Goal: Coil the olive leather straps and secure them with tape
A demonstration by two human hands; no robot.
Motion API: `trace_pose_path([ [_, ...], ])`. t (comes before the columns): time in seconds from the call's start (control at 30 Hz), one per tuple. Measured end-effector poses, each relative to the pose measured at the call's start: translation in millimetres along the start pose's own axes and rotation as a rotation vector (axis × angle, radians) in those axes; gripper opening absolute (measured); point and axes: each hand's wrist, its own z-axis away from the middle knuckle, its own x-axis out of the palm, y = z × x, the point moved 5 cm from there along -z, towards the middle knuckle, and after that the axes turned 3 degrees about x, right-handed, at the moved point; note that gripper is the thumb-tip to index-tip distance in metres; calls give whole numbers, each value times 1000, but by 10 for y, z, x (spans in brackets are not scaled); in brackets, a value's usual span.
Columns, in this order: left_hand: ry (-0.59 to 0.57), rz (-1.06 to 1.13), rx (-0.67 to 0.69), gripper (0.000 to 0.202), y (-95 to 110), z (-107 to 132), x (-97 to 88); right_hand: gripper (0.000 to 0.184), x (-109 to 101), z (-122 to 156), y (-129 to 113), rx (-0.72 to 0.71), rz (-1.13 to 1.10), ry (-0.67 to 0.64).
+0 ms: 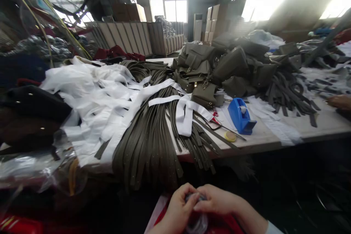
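Low in the view, my left hand (pixel 178 206) and my right hand (pixel 219 200) meet with curled fingers around a small dark, shiny bundle (pixel 195 197). The fingers cover most of it, so its kind is unclear. Clear plastic (pixel 199 223) shows beneath the thumbs, and I cannot tell whether it belongs to the bundle. Behind the plastic lies something red (pixel 226 225), partly hidden by my forearms. Beyond my hands, a thick fan of dark olive straps (pixel 148 146) hangs over the table's front edge.
White strips (pixel 95 95) are heaped on the left. Olive bags (pixel 204 95) are piled at the back, near a blue tape dispenser (pixel 240 117) and yellow tape roll (pixel 229 136). Another person's hand (pixel 340 101) rests at the table's right side.
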Motion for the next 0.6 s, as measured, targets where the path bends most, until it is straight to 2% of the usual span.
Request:
trace_pose_path([
  [0.13, -80, 80, -35, 38, -3, -40, 65, 31, -17, 94, 42, 20, 23, -2],
  [0.2, -30, 66, -47, 41, -47, -59, 85, 30, -130, 123, 1, 40, 127, 55],
  [0.27, 40, 35, -46, 42, -95, -89, 73, 31, -354, 141, -105, 19, 243, 157],
  [0.37, 143, 46, -84, 50, -189, -130, -41, 38, -923, 165, -271, -13, 325, 402],
  [0.47, 220, 85, -156, 63, -318, -117, -209, 39, -1656, 188, -284, 64, 372, 654],
  [0.6, 180, 7, -199, 69, -411, -24, -284, 30, -2605, 197, -145, 245, 493, 988],
])
